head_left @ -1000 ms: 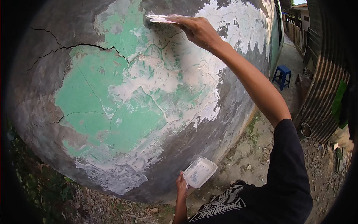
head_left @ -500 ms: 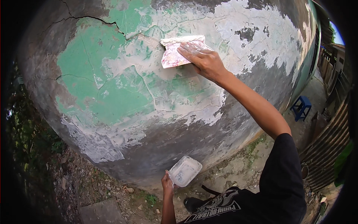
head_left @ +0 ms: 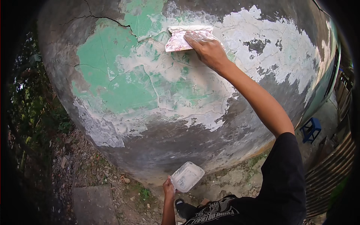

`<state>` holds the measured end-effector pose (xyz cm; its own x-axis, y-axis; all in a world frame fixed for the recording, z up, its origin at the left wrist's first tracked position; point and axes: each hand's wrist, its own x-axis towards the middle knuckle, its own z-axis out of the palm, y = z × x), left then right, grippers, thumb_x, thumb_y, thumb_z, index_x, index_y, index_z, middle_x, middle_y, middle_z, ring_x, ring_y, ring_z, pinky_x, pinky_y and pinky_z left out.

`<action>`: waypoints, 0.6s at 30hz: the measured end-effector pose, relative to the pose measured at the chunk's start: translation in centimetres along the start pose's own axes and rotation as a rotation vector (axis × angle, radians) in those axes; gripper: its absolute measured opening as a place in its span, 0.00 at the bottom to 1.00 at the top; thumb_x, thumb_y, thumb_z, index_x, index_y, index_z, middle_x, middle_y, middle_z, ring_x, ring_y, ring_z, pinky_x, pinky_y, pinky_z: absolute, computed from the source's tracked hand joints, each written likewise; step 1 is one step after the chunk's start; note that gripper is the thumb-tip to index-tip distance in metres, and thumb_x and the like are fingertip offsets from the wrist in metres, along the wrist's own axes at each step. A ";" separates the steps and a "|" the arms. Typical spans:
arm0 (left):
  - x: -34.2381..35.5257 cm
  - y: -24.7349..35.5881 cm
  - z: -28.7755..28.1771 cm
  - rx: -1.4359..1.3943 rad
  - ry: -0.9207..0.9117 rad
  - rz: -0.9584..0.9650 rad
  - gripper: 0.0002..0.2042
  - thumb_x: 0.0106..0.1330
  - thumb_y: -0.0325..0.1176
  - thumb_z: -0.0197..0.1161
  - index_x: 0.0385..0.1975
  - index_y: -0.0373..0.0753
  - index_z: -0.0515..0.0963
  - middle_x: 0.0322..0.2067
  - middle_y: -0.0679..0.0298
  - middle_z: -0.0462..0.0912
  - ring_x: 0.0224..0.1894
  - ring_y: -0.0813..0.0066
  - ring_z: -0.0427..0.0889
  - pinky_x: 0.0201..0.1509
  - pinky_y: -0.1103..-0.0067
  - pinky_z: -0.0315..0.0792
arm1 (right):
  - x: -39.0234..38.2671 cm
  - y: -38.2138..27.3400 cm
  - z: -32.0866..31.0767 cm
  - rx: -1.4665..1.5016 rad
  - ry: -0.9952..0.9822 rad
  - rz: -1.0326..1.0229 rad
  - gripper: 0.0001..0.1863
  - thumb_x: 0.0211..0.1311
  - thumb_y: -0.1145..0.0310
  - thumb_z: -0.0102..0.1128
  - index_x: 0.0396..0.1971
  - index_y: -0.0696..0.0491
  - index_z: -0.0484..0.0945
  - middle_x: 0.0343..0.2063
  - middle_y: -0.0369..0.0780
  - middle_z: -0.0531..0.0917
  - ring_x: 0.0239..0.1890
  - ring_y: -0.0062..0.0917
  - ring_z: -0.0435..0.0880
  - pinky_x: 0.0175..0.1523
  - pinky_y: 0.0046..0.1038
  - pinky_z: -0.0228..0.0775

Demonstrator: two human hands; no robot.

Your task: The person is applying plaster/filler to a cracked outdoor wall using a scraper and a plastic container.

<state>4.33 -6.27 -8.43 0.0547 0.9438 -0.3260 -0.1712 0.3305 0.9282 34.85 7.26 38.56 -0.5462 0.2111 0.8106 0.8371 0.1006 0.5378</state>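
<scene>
My right hand (head_left: 210, 50) presses a wide putty knife (head_left: 180, 42), smeared with white and pinkish filler, flat against the wall (head_left: 195, 138). A ridge of filler lies along the blade's upper edge. Around it the wall carries fresh whitish filler (head_left: 165, 60) over old green paint (head_left: 95, 56), with bare grey patches and a dark crack (head_left: 116, 22) at upper left. Low down, my left hand (head_left: 168, 188) grips the side of a small white plastic tub (head_left: 187, 176), tilted, with filler smears inside. My left fingers are partly hidden by the tub.
A blue plastic stool (head_left: 310, 130) stands at the right by the wall's foot. Corrugated sheeting (head_left: 330, 176) leans nearby. Rubble-strewn ground (head_left: 127, 191) with a flat slab (head_left: 93, 204) lies lower left. Bushes (head_left: 32, 101) grow at the far left.
My right hand and the putty knife have moved up the wall, spreading filler. The view has shifted a little. The left hand still holds the tub low down.
</scene>
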 end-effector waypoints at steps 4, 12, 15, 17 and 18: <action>-0.8 -1.5 0.1 0.027 0.012 0.106 0.23 0.69 0.51 0.44 0.37 0.36 0.76 0.26 0.63 0.81 0.22 0.77 0.80 0.21 0.78 0.76 | -5.4 -2.6 0.3 0.121 -0.032 -0.018 0.27 0.45 0.78 0.51 0.52 0.57 0.69 0.44 0.49 0.79 0.40 0.39 0.82 0.46 0.34 0.76; -2.9 -1.8 0.3 0.035 0.027 0.038 0.23 0.68 0.54 0.45 0.38 0.38 0.77 0.23 0.66 0.80 0.19 0.79 0.79 0.15 0.80 0.75 | 0.8 1.6 -2.4 0.127 0.241 -0.013 0.21 0.49 0.75 0.52 0.46 0.45 0.75 0.27 0.41 0.82 0.29 0.35 0.81 0.30 0.35 0.74; -3.5 -1.7 0.4 0.045 -0.008 0.052 0.24 0.67 0.53 0.46 0.38 0.35 0.75 0.28 0.61 0.82 0.23 0.74 0.82 0.17 0.77 0.79 | 4.7 2.5 -2.9 0.011 0.195 0.012 0.20 0.51 0.75 0.49 0.47 0.48 0.73 0.28 0.42 0.82 0.32 0.35 0.82 0.32 0.34 0.74; -4.1 -1.4 0.7 0.054 0.004 0.042 0.24 0.68 0.53 0.45 0.38 0.35 0.76 0.28 0.61 0.82 0.23 0.74 0.82 0.17 0.77 0.79 | 4.9 2.4 -1.9 -0.023 0.059 0.035 0.21 0.53 0.75 0.47 0.50 0.51 0.71 0.28 0.43 0.81 0.33 0.36 0.82 0.34 0.36 0.75; -4.4 -1.3 0.8 0.058 0.025 0.026 0.23 0.68 0.53 0.45 0.39 0.36 0.76 0.28 0.61 0.82 0.23 0.74 0.82 0.18 0.77 0.79 | 3.8 2.2 -0.3 0.022 0.182 -0.012 0.26 0.51 0.76 0.50 0.55 0.48 0.69 0.25 0.45 0.81 0.27 0.36 0.81 0.31 0.36 0.73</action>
<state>5.08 -10.84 -8.07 0.0267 0.9520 -0.3048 -0.1154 0.3058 0.9451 34.62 7.97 42.87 -0.5509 0.0307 0.8340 0.8301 0.1240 0.5437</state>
